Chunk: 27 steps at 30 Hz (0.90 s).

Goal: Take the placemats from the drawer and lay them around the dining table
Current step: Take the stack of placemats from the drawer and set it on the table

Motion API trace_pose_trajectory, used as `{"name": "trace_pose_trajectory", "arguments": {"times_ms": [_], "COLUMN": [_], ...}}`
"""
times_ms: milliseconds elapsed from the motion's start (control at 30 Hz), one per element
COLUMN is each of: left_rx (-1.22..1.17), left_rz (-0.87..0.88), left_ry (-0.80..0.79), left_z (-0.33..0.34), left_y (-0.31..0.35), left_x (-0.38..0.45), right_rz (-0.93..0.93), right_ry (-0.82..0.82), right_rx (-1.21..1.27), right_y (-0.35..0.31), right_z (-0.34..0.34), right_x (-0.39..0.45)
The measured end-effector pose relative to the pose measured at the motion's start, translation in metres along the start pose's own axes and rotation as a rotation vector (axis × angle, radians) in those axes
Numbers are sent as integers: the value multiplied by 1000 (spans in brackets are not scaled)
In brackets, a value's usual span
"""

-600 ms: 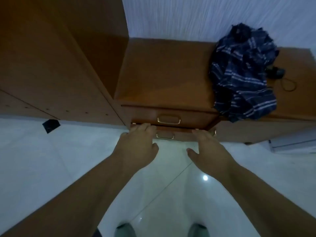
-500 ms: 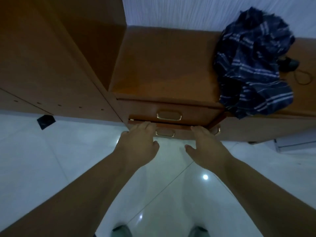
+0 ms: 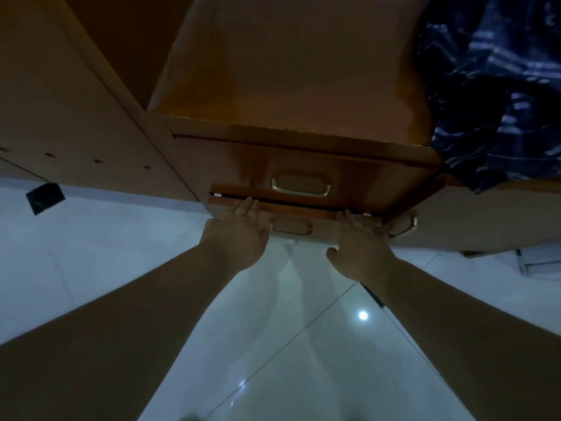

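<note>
A low wooden cabinet has two stacked drawers with brass handles. The upper drawer (image 3: 236, 165) is closed. The lower drawer (image 3: 300, 210) stands out a little, with a thin dark gap above its front. My left hand (image 3: 239, 238) has straight fingers touching the top edge of that drawer front, left of its handle (image 3: 291, 227). My right hand (image 3: 361, 250) rests the same way on the edge at the right. Neither hand holds anything. The drawer's inside is hidden and no placemats show.
A tall wooden cabinet (image 3: 60, 101) rises on the left. A dark blue striped cloth (image 3: 491, 86) lies heaped on the cabinet top at the right. Another brass handle (image 3: 405, 226) sits right of the drawer. A small black object (image 3: 45, 197) lies on the glossy white tiled floor (image 3: 273, 329).
My head has moved closer and lower toward the cabinet, so the drawers look larger. Both hands have stayed on the lower drawer's front edge.
</note>
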<state>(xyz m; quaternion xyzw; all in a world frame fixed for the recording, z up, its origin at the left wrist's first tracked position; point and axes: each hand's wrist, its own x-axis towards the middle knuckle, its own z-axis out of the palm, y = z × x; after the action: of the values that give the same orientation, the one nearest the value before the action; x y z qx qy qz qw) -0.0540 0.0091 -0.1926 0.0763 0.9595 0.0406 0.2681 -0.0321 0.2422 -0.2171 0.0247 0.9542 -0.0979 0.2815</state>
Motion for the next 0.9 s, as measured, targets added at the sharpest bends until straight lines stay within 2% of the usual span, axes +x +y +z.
{"name": "trace_pose_trajectory", "arguments": {"times_ms": [167,900], "left_rx": [15,57], "left_rz": [-17,-43], "left_ry": [-88,-181], "left_z": [14,33], "left_y": [-10,-15], "left_x": [19,11], "right_rz": [-1,-10], "right_ry": [40,27], "right_rx": [25,56], "right_y": [1,2], "right_z": [16,27], "right_x": [3,-14]}}
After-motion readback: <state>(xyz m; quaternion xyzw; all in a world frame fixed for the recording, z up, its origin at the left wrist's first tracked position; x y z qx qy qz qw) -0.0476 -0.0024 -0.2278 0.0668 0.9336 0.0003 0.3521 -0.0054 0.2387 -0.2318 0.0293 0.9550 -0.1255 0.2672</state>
